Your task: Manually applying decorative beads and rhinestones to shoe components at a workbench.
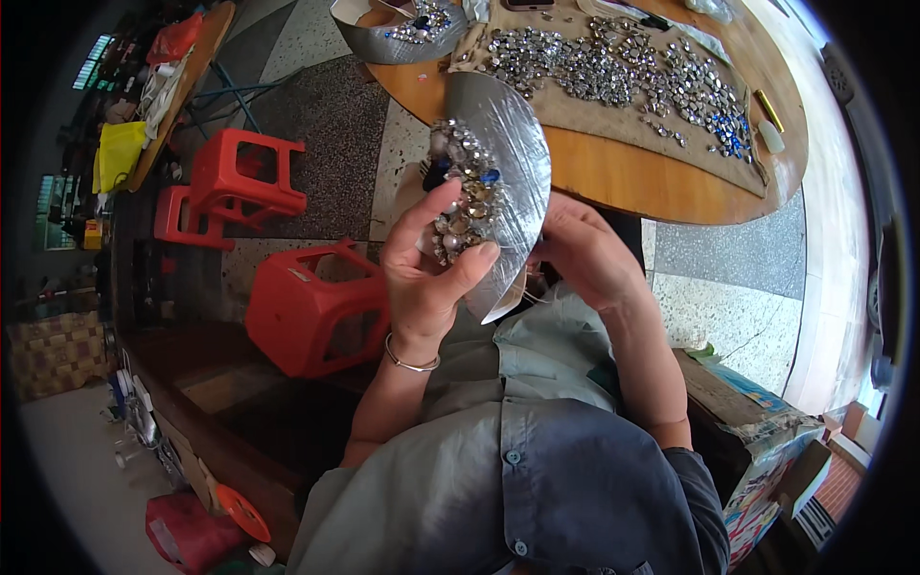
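At your lower right sits a cardboard box [767, 470] with a torn, colourfully printed skin of blue, red and white, its open top turned toward you and a blue printed sheet [743, 383] lying on the edge beside it. On the round wooden bench [613, 182] ahead of you, a dark phone screen [529, 4] shows at the far rim, cut off by the top edge, and a small white bottle [770, 136] lies near the right rim just beside a thin yellow tube [769, 110]. Far to your left, a yellow plastic bag [120, 151] and a red plastic bag [175, 40] rest on a second wooden bench [206, 48]; any labels there are too small to tell.
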### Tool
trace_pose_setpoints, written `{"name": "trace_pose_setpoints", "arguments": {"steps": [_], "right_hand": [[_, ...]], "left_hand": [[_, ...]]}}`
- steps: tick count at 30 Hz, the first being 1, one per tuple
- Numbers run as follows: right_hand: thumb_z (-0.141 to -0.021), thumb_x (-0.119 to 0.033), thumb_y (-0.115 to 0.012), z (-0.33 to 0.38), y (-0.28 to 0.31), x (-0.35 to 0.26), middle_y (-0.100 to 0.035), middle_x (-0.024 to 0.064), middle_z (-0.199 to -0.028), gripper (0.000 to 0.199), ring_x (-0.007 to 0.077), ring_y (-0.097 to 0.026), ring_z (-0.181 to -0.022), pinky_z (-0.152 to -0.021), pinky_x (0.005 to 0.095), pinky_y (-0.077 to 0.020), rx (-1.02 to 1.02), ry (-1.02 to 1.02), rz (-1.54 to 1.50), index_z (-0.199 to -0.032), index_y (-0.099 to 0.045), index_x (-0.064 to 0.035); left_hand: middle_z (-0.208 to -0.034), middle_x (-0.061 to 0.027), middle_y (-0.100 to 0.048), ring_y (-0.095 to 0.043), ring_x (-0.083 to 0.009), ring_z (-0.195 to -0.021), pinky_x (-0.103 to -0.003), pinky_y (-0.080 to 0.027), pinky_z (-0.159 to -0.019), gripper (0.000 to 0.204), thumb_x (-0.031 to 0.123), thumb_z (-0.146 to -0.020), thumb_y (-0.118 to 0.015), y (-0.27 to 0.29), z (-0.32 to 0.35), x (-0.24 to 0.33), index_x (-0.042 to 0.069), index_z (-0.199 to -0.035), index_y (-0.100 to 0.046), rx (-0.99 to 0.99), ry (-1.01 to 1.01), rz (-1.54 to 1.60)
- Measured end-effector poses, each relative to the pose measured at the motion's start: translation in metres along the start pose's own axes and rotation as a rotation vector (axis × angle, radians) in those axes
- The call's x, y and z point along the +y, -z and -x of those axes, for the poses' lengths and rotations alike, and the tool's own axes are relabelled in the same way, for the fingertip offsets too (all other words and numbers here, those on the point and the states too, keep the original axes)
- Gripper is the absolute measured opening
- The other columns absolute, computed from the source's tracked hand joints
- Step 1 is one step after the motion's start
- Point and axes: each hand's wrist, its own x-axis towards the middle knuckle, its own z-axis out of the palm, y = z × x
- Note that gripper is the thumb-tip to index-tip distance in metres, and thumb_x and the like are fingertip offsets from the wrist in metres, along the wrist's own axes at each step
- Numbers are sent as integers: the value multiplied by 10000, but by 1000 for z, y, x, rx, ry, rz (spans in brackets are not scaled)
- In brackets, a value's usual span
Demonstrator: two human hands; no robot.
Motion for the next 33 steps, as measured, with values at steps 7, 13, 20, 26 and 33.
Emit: {"name": "trace_pose_setpoints", "arguments": {"steps": [7,13,20,26,33], "right_hand": [[-893,-126,-491,-6,-29,10,-605,99,-1068,259,183,-572,-999,-927,341,-422,-2,72,-375,-1123,-545,-21],[-949,-122,-350,7,10,-25,-546,62,-834,201,60,-456,-540,-446,193,-423,21,336,-525,-1038,-469,12],[-916,14,-335,130,127,-107,-413,33,-711,144,110,-435,-621,-548,205,-404,71,661,-727,-1018,-428,55],[-925,-21,-389,207,186,-132,-371,30,-658,115,117,-381,-566,-542,239,-339,76,876,-754,-811,-402,-22],[-906,-12,-415,252,214,-145,-371,19,-614,194,110,-374,-516,-540,252,-357,162,1101,-703,-714,-398,-34]], "left_hand": [[-1104,-76,-571,-561,-124,-968,-258,-453,-863,569,-108,-678,-652,1,-2,3,-7,-1213,-490,-45,193,-25],[-1081,-105,-597,-587,-135,-948,-279,-470,-859,524,-118,-682,-642,6,2,23,0,-1177,-518,-108,-4,96],[-1078,-89,-597,-589,-143,-936,-286,-478,-852,496,-88,-665,-672,27,-4,45,18,-1136,-560,-21,91,145],[-1081,-37,-557,-552,-130,-982,-262,-434,-886,495,-68,-671,-677,38,-5,50,20,-1144,-561,0,68,13],[-1091,-23,-543,-537,-112,-980,-253,-436,-868,486,-52,-700,-678,40,-3,53,11,-1163,-546,-38,65,-40]]}}
